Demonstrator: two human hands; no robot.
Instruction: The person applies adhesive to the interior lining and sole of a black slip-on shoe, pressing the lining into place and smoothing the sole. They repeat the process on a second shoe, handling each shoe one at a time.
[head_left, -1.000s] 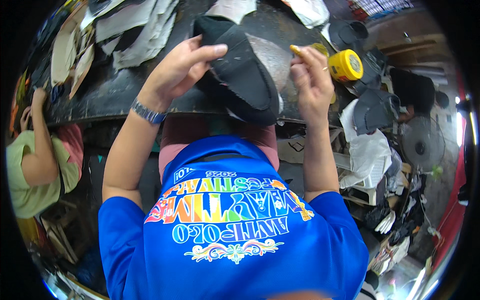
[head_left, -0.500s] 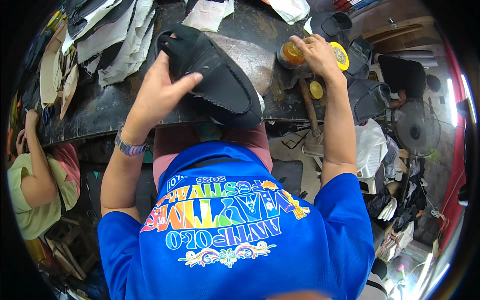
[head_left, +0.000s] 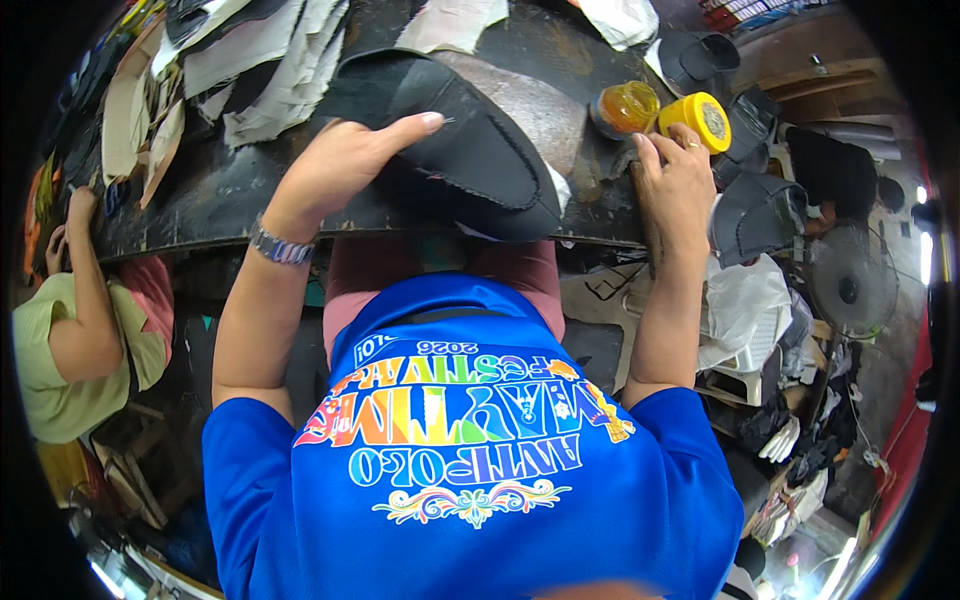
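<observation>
A black shoe [head_left: 470, 165] with a stitched seam round its toe lies tilted over the table's near edge. My left hand [head_left: 335, 165] grips its heel end, thumb across the top and the other fingers hidden behind. At the right, my right hand [head_left: 680, 185] is low over the table with bent fingers beside a yellow tub [head_left: 697, 122]. What lies under that palm is hidden. A clear jar of amber liquid [head_left: 627, 108] stands just left of the tub. Part of a hammer [head_left: 648, 205] shows along the right hand's left side.
White and black cut pieces [head_left: 285, 75] pile at the table's far left. More black shoes [head_left: 757, 215] stand at the right, near a fan [head_left: 850, 285] and a white stool [head_left: 745, 350]. Another person's arm [head_left: 85, 285] rests by the table's left edge.
My right hand has come off the amber jar and drawn back toward me, covering where a small yellow lid lay. My left thumb has straightened along the shoe. The view has shifted slightly.
</observation>
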